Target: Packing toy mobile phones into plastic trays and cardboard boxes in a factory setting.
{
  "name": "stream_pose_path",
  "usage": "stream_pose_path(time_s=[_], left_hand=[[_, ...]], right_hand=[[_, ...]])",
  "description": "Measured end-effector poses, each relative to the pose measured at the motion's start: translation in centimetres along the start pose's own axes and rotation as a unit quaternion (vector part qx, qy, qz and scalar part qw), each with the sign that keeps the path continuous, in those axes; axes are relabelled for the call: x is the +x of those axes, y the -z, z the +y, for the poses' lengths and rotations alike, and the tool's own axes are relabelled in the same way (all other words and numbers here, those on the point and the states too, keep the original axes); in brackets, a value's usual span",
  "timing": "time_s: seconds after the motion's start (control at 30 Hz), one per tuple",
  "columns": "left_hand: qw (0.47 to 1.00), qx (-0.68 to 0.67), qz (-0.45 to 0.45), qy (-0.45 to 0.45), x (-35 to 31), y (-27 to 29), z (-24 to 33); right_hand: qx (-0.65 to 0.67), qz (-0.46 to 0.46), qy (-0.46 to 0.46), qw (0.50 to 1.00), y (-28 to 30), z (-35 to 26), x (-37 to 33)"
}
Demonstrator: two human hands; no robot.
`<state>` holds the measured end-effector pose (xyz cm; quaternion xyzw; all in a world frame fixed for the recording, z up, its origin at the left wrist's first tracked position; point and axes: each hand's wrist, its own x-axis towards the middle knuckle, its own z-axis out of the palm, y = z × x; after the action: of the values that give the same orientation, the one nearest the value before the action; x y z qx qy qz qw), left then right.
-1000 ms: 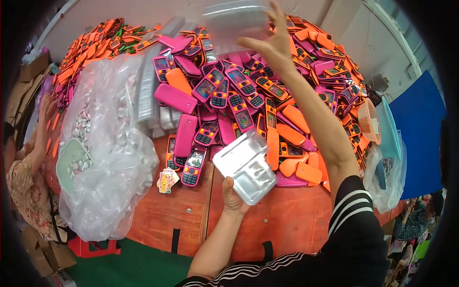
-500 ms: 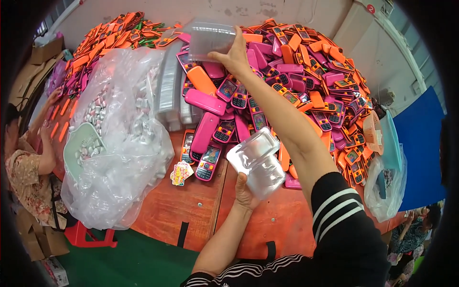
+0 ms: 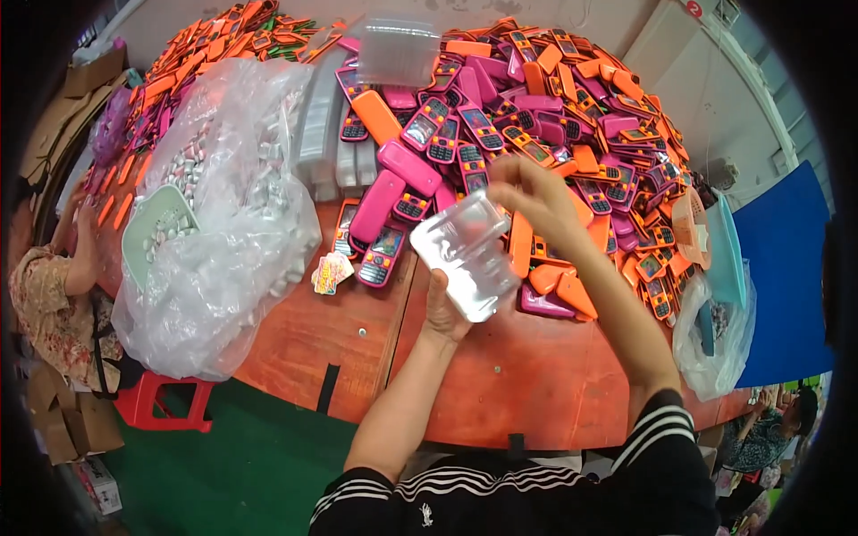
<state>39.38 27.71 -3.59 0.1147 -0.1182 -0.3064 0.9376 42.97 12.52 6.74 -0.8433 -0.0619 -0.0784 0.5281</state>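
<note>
Observed clear, shiny moulded plastic tray (image 3: 466, 261) tilted above reddish-orange wooden table (image 3: 500, 384). Noted left hand (image 3: 447, 308) closed partway on the tray's lower left edge, with thumb visible and fingers hidden. Noted right hand (image 3: 536, 195) half-curled at the tray's upper right edge; cannot tell whether gripping. Found beyond: heap of magenta-and-orange toy phones (image 3: 541, 125), with stack of clear plastic trays (image 3: 398, 54) at its back.

Left hand (image 3: 447, 311), thumb (image 3: 437, 284) raised, grips beyond the bench's (image 3: 527, 384) near edge; right hand (image 3: 541, 201), fingers (image 3: 508, 177) bent, hangs farther in.
</note>
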Motion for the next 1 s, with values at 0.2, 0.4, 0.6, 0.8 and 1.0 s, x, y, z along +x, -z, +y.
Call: stream_pose_path(time_s=[0.2,0.4,0.6,0.8,1.0], left_hand=[[0.984,0.177,-0.008,-0.019,-0.3,0.9,-0.3],[0.985,0.147,-0.086,0.009,-1.7,-2.0,-2.6],[0.983,0.140,-0.094,0.072,-5.8,-5.3,-7.1],[0.970,0.199,-0.110,0.082,-8.6,-9.4,-13.7],[0.965,0.158,-0.160,0.134,-9.6,-9.8,-18.3]], right_hand=[[-0.162,0.004,0.028,0.986,-3.8,-2.2,-12.0],[-0.304,0.134,0.109,0.937,-4.9,-3.9,-19.0],[-0.305,0.157,0.050,0.938,-3.0,-5.7,-25.1],[-0.264,0.176,0.039,0.947,0.9,-6.1,-31.7],[-0.374,0.135,0.001,0.918,6.2,-4.8,-37.4]])
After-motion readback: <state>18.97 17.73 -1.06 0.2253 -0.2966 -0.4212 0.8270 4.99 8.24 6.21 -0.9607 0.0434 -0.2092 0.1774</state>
